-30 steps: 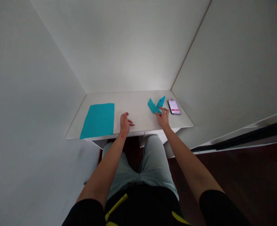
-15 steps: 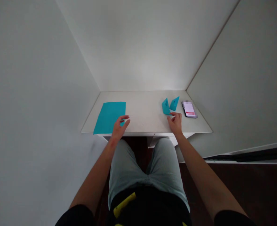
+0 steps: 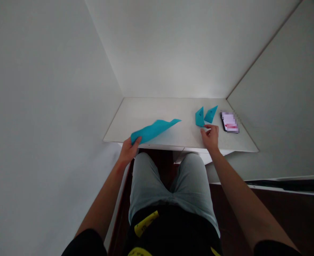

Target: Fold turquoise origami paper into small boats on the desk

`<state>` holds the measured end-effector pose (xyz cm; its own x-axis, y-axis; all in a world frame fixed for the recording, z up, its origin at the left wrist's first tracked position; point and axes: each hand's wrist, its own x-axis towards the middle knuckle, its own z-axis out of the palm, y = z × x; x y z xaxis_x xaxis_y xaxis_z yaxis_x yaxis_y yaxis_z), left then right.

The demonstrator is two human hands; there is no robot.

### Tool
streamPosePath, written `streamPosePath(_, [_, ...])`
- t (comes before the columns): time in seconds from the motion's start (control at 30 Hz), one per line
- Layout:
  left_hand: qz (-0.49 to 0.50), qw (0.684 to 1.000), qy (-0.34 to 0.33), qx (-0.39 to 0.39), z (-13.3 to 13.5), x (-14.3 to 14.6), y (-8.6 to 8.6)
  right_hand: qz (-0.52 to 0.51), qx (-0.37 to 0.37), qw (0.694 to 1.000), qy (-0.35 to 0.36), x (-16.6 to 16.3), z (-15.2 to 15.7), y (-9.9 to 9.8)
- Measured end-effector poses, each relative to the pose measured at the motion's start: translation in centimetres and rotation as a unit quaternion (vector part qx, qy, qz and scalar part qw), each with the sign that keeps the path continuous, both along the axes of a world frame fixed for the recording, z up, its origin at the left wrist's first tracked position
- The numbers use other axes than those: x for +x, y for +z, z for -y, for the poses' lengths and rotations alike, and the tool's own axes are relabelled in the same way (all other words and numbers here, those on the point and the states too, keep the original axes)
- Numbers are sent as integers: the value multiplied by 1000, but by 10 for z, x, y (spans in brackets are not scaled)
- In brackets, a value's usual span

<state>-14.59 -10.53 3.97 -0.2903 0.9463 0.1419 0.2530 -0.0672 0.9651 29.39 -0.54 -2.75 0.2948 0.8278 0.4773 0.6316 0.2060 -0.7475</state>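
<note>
Over on the left, the fingers (image 3: 137,140) of the left hand (image 3: 127,151) pinch the near corner of the teal paper sheet (image 3: 154,129), which rises off the white surface (image 3: 167,110) at that end and slopes down towards the middle. The right hand (image 3: 211,137) rests on the surface with fingers (image 3: 206,130) loosely curled and holding nothing, just in front of the folded teal piece (image 3: 200,118); a phone (image 3: 229,122) lies just beside it on the right
</note>
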Motion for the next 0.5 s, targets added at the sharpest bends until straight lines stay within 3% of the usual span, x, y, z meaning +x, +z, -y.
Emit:
streamPosePath(0.1, [179, 982, 51, 32, -11, 8, 25, -7, 1, 1000, -6, -1, 0, 0])
streamPosePath(0.2, [275, 957, 81, 34, -25, 16, 34, -11, 2, 1000, -1, -2, 1, 0])
streamPosePath(0.3, [311, 945, 101, -15, -31, 27, 25, -11, 3, 1000, 4, -3, 1, 1])
streamPosePath(0.5, [315, 938, 125, -72, -21, 43, -15, 3, 1, 1000, 11, -2, 2, 3])
